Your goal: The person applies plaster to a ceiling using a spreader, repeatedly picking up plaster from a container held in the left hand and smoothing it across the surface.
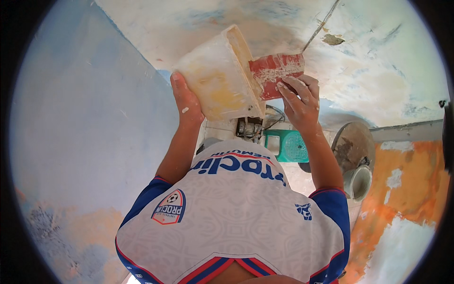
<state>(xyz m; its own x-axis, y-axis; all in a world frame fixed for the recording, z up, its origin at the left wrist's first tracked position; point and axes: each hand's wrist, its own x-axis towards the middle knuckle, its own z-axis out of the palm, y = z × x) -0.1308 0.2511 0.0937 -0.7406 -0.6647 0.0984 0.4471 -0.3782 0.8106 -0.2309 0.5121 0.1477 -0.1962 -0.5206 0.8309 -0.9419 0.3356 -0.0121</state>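
While my left hand [187,102] is gripping the plaster tub [220,78] from its left, my right hand [300,102] is holding the red scraper [276,71], blade pointing left into the tub's open right side.

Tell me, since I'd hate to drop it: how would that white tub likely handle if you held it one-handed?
The tub looks rigid, keeping its shape on the left hand. Its sides are smeared with paste, so probably slippery. It's tilted while the right hand works a red scraper at its rim, so it may tip.
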